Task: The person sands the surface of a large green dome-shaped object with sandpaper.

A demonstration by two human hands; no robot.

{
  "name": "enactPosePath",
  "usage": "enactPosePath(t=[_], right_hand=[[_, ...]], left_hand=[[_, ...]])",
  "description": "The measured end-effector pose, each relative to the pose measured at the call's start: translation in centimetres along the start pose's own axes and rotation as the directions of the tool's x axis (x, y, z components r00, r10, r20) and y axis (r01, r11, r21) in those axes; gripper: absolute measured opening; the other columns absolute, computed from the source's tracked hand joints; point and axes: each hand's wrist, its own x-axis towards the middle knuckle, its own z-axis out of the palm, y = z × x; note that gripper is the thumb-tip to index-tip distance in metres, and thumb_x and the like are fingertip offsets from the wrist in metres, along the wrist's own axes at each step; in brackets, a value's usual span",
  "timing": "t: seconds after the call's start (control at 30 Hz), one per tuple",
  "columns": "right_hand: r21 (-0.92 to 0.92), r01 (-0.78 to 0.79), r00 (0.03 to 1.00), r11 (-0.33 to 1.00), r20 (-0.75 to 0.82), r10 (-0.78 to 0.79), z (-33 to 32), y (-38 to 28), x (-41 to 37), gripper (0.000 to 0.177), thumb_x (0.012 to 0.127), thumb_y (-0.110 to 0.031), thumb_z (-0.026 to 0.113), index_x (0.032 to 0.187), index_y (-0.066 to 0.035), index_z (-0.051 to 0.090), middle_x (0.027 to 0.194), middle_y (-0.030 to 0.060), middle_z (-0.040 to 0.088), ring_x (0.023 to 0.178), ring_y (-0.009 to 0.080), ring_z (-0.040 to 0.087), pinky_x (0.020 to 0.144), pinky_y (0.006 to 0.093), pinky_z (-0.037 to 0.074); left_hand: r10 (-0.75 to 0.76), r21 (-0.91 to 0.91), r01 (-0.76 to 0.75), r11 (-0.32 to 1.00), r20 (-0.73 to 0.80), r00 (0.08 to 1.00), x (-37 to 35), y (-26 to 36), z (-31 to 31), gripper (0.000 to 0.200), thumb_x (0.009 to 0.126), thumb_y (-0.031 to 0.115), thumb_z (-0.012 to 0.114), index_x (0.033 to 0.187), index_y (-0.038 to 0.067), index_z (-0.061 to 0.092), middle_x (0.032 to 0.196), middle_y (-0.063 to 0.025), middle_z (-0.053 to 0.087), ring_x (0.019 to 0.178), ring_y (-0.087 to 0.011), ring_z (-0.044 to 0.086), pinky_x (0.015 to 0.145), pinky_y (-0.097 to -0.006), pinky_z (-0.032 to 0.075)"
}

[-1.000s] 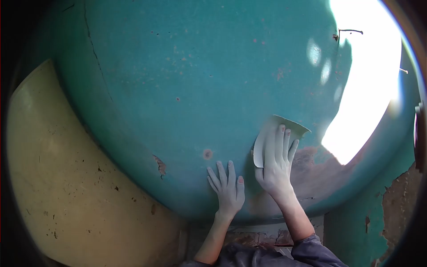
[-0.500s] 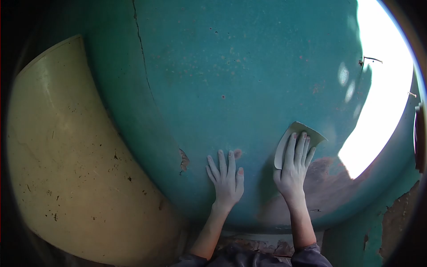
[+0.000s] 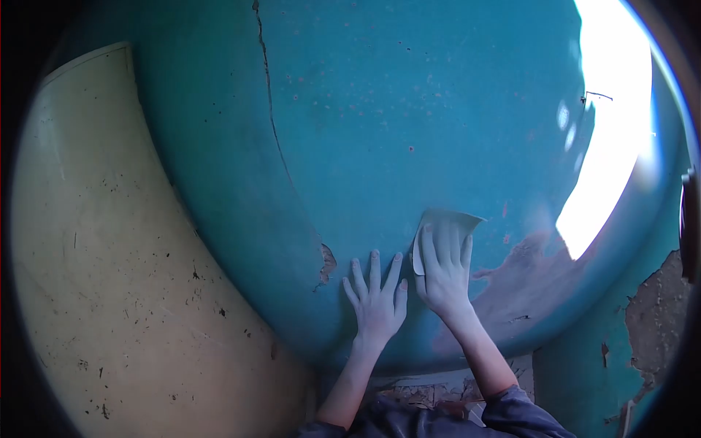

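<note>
My left hand (image 3: 375,305) lies against the turquoise wall (image 3: 365,182) with its fingers spread, holding nothing. Just to its right, my right hand (image 3: 445,281) presses a pale sheet of sandpaper (image 3: 461,219) flat on the wall. The sheet's upper edge and left side stick out around the fingers, and its rough face is hidden. Both hands look coated in whitish dust. A chipped spot (image 3: 326,264) is up and left of my left hand. Right of my right hand spreads a bare greyish-pink patch (image 3: 529,281).
A cream-coloured panel (image 3: 131,255) with dark specks stands on the left. A long crack (image 3: 269,95) runs down the wall. Bright light (image 3: 613,131) falls on the right side. Peeled plaster (image 3: 661,314) shows at lower right, with broken rubble (image 3: 431,394) at the wall's foot.
My right hand has moved left across the wall with the sandpaper, closer to my left hand. The view has shifted, so the crack and chipped spot appear further right.
</note>
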Motion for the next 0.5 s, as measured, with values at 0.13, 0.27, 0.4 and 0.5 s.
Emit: enactPosePath(t=[0.13,0.27,0.4,0.5], right_hand=[[0.019,-0.031,0.999,0.999,-0.038,0.032,3.6,-2.5,-3.8,0.066,0.093,-0.033,0.052,0.15,-0.003,0.04,0.155,0.0271,0.033,0.145,0.0458,0.028,0.112,0.0688,0.018],[0.036,-0.12,0.993,0.992,0.002,0.12,1.4,-3.1,-0.7,0.068,0.092,-0.034,0.054,0.15,-0.003,0.039,0.154,0.03,0.033,0.144,0.0476,0.029,0.113,0.0674,0.019],[0.052,-0.138,0.99,0.989,-0.005,0.138,2.8,-3.2,-2.5,0.068,0.093,-0.03,0.055,0.15,0.002,0.037,0.152,0.0342,0.032,0.142,0.0521,0.029,0.113,0.0669,0.019],[0.043,-0.132,0.991,0.99,0.006,0.132,4.2,-2.9,-3.9,0.067,0.093,-0.029,0.054,0.149,0.003,0.037,0.151,0.0348,0.032,0.141,0.0531,0.03,0.112,0.0671,0.019]], left_hand=[[-0.002,-0.072,0.008,0.997,0.088,0.996,-0.9,-0.7,-0.5,0.055,0.101,0.034,0.044,0.153,0.017,0.04,0.163,-0.0234,0.017,0.147,-0.0555,0.005,0.111,-0.0735,0.006],[0.002,-0.106,0.013,0.994,0.142,0.99,-1.4,-1.1,-0.5,0.057,0.102,0.033,0.043,0.155,0.014,0.035,0.164,-0.0233,0.013,0.148,-0.0546,0.001,0.112,-0.0729,0.005],[-0.014,-0.196,0.048,0.979,0.17,0.985,-1.0,-1.0,-1.2,0.058,0.103,0.033,0.041,0.155,0.011,0.034,0.164,-0.0243,0.012,0.148,-0.0542,-0.001,0.112,-0.0721,0.004],[-0.007,-0.211,0.033,0.977,0.123,0.992,-0.9,-1.8,-1.6,0.057,0.103,0.034,0.04,0.156,0.012,0.034,0.163,-0.0247,0.012,0.147,-0.0548,0.0,0.112,-0.0718,0.004]])
